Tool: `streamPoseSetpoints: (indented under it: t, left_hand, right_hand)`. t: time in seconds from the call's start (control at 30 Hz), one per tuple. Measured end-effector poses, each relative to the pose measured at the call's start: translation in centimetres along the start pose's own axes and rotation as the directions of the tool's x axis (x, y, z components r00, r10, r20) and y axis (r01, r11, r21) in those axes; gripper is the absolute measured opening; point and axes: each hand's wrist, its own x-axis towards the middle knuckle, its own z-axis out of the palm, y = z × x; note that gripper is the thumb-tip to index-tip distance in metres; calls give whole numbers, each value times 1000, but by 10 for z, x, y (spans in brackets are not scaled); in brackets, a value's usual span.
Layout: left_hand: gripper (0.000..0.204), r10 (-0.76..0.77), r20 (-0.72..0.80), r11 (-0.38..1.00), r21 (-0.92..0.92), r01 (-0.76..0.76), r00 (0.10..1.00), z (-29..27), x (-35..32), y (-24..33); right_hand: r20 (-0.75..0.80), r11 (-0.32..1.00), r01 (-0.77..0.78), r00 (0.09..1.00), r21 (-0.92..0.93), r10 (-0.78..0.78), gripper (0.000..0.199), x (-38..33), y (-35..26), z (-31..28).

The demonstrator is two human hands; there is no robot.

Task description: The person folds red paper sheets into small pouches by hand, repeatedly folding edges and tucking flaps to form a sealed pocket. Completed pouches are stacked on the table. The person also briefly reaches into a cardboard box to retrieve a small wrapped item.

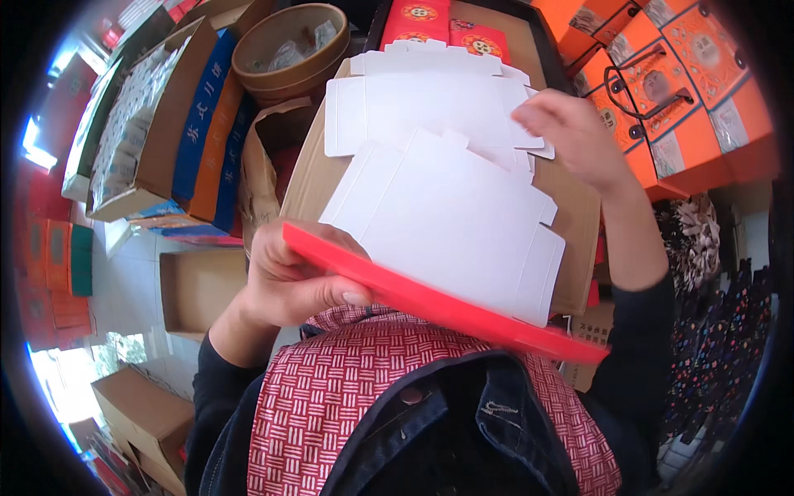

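In the head view, with the clock set at its middle, the left hand [283,281] is between 8 and 9 o'clock. It pinches the left end of a long red panel [447,307], thumb along the near face and fingers on the other side. The panel slants down toward 5 o'clock, next to a white card blank [451,215] covering the centre. Whether these 2 are 1 piece I cannot tell.

Another white card [430,95] lies toward 12 o'clock, its near edge overlapped by the blank. The right hand [579,140], blurred, is at 2 o'clock by that card's right edge, fingers bent; I cannot tell whether they pinch it. Brown cardboard [571,215] spreads beneath the cards.

Red packets [413,15] sit at 12 o'clock, a round tub [285,83] at 11, and a carton of small white packets [136,132] at 10. Orange boxes [707,50] stand at 2 o'clock; a patterned apron [310,405] fills 6 to 7.
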Motion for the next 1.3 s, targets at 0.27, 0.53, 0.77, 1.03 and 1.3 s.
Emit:
streamPoseSetpoints:
  t: [0.27,0.53,0.77,1.03,1.3]
  left_hand:
    - [60,-265,-342,943,103,316,902,20,31,-33]
    - [38,-415,-227,862,211,461,881,15,30,-41]
    - [35,-420,-232,877,145,458,877,21,30,-35]
    - [44,-578,-278,815,-153,559,767,32,29,-29]
    - [40,-527,-265,850,-164,501,808,39,22,-29]
  right_hand:
    - [400,950,-297,886,100,235,21,17,45,42]
    - [529,1000,23,848,19,-30,15,15,-5,8]
    - [748,931,-285,663,227,20,24,34,-30,9]
    - [715,999,-6,699,31,-18,45,16,-48,29]
    - [651,999,22,758,44,-46,44,15,-30,39]
